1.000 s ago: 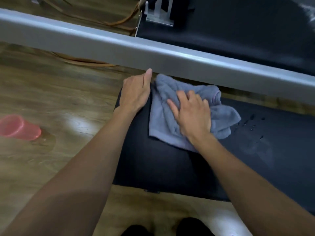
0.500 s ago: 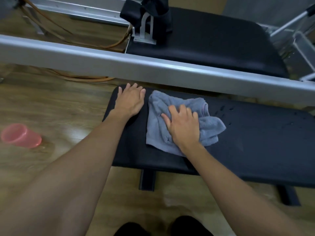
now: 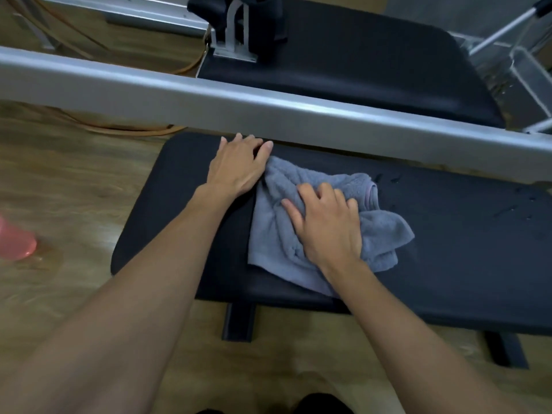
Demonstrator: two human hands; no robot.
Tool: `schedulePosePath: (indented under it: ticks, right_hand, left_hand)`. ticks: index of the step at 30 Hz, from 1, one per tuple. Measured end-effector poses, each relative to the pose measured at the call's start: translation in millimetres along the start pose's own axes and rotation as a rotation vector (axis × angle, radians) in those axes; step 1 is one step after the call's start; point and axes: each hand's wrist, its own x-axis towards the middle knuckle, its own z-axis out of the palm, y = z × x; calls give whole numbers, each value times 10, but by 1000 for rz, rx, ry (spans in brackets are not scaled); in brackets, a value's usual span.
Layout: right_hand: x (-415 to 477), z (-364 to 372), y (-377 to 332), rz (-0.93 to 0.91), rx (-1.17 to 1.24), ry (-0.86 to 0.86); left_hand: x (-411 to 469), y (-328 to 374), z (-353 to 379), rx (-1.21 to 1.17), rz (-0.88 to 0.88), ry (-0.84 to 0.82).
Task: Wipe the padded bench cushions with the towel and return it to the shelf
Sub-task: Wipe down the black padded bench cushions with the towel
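Observation:
A crumpled grey-blue towel (image 3: pixel 385 231) lies on the near black padded bench cushion (image 3: pixel 466 243). My right hand (image 3: pixel 325 225) presses down on the towel's middle, fingers curled into the cloth. My left hand (image 3: pixel 239 165) rests flat on the cushion by the towel's left edge, fingers spread, its fingertips close to the grey metal rail. Water drops dot the cushion to the right of the towel. A second black cushion (image 3: pixel 358 55) lies beyond the rail. No shelf is in view.
A grey metal rail (image 3: pixel 149 94) crosses the view just behind the near cushion. A pink cup (image 3: pixel 15 240) lies on the wooden floor at the left. Orange cables (image 3: pixel 119 131) run under the rail. Metal frame parts (image 3: pixel 525 67) stand at the far right.
The view has pulled back and more of the bench shows. My left hand has slid toward the rail beside the towel. My right hand stays on the towel, fingers more curled.

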Motion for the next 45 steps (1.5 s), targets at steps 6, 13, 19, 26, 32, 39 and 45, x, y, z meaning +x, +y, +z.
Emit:
schedulePosePath:
  ticks: [6,13,19,26,32,39,45]
  right_hand:
    - [1248,516,171,61,-26,-48]
    - [1017,344,79,119,-50,-81]
    - [-172,-164,175,70,-55,-85]
    - [-826,-406,563,-21,-18,-56]
    - [-237,-118,806,12,-20,7]
    - [1250,451,1058,96,-96,-107]
    - [834,241,909,137,-74,-73]
  left_hand:
    - [159,-98,92,-38,-114,19]
    - [111,10,-29,-91,-198,-65]
    - [58,159,-153,59,-126,-166]
    - [-51,653,205,214,116,-83]
    - [212,771,399,141,41,86]
    - [322,672,517,177,-26,109]
    - [230,731,422,138,-17,43]
